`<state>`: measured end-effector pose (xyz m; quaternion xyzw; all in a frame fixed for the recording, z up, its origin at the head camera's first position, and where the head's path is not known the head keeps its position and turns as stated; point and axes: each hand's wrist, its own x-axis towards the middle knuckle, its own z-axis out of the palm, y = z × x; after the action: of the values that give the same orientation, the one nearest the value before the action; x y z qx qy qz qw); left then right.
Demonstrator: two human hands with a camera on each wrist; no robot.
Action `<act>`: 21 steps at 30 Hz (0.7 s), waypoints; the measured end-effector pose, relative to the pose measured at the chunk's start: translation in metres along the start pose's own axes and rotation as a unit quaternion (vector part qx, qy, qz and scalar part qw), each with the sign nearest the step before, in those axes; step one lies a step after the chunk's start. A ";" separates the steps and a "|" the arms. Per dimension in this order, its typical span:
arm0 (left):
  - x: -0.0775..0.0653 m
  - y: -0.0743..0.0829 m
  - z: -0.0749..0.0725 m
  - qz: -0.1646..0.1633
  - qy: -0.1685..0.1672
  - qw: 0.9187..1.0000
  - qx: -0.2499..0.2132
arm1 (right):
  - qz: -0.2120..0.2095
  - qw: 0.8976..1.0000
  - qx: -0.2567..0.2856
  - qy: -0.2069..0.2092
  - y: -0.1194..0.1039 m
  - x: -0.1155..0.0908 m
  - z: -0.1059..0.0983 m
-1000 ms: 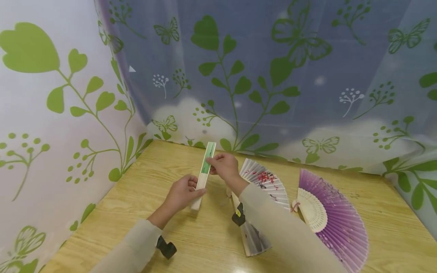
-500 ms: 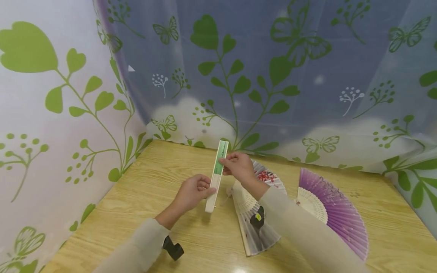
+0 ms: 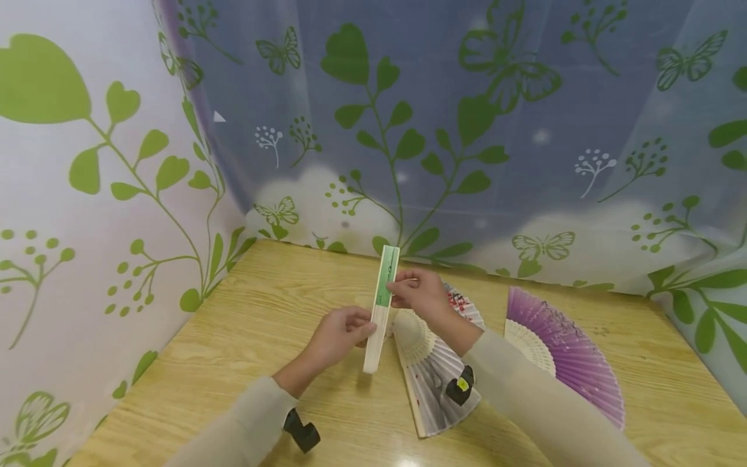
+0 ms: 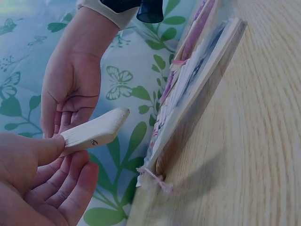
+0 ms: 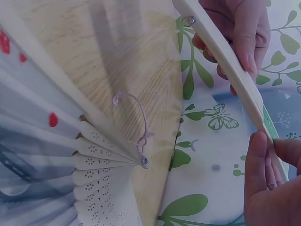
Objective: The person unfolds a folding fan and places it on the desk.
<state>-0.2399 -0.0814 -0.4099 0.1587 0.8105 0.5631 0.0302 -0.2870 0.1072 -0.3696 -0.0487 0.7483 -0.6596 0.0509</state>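
A folded hand fan [image 3: 380, 316] with pale ribs and a green paper section stands tilted above the table, between both hands. Its lower part is pinched by my left hand [image 3: 335, 337], thumb on the front face. Higher up, at the green section, my right hand [image 3: 425, 295] pinches the opposite edge between thumb and fingers. The left wrist view shows the rounded rib end [image 4: 99, 131] with a small metal rivet. In the right wrist view the ribs [image 5: 225, 56] lie together, with green showing near the right thumb.
A spread white-grey fan [image 3: 434, 383] with red blossoms lies right of the hands, partly under the right forearm. Its pink cord [image 5: 143, 117] trails on the wooden table [image 3: 280, 279]. Farther right is a spread purple fan [image 3: 589, 363]. A printed curtain [image 3: 432, 194] hangs behind.
Both hands have shifted right with the folded fan, more in the first half second than since. The grip looks the same. More of the white-grey fan's lower part now shows beside the right arm.
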 end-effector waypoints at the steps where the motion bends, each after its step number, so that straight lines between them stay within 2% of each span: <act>1: 0.000 0.000 0.001 0.002 -0.004 1.000 -0.003 | 0.001 1.000 -0.003 -0.003 0.001 -0.001 -0.001; 7: -0.002 -0.001 0.003 0.000 -0.021 1.000 -0.012 | 0.007 1.000 -0.007 -0.013 0.006 -0.008 -0.006; 11: -0.003 -0.002 0.006 0.006 -0.029 0.999 -0.017 | 0.010 1.000 0.010 -0.012 0.012 -0.011 -0.008; 15: -0.003 -0.001 0.008 0.017 -0.031 0.999 -0.022 | 0.014 0.999 0.030 -0.013 0.015 -0.012 -0.011; 21: -0.003 -0.004 0.010 0.016 -0.025 0.999 -0.024 | 0.021 0.998 0.056 -0.016 0.020 -0.013 -0.012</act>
<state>-0.2361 -0.0748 -0.4178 0.1847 0.7929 0.5789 0.0456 -0.2760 0.1233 -0.3877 -0.0410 0.7101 -0.6985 0.0792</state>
